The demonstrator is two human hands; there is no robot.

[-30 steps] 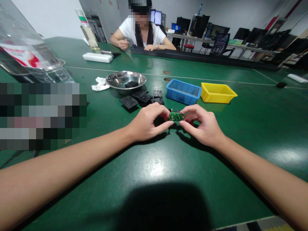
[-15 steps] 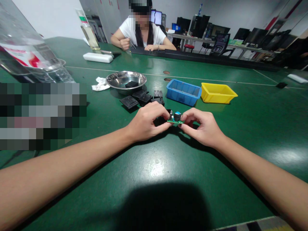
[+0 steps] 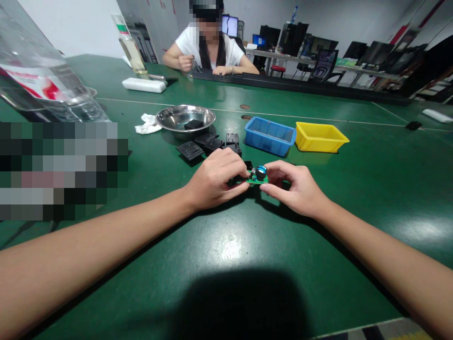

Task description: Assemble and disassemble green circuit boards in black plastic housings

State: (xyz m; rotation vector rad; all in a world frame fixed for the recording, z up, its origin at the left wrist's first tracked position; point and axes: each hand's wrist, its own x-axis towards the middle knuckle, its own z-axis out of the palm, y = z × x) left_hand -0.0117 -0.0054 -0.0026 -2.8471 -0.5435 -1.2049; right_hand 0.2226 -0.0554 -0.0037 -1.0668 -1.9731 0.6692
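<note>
A small green circuit board with a round black-and-blue part standing on it is held just above the table in the middle of the view. My left hand pinches its left edge between thumb and fingers. On the opposite side, my right hand has its fingertips closed around the right edge. Just beyond my left hand lie several black plastic housings, some overlapping. A dark piece partly shows behind the board, too hidden to name.
Behind the housings stands a steel bowl with a black piece inside, beside a crumpled white tissue. A blue bin and a yellow bin stand beyond my right hand. A large plastic bottle is at left; a person sits opposite.
The circuit board has tilted so that more of its top face and round part show. My right thumb and fingers have shifted slightly left along its edge.
</note>
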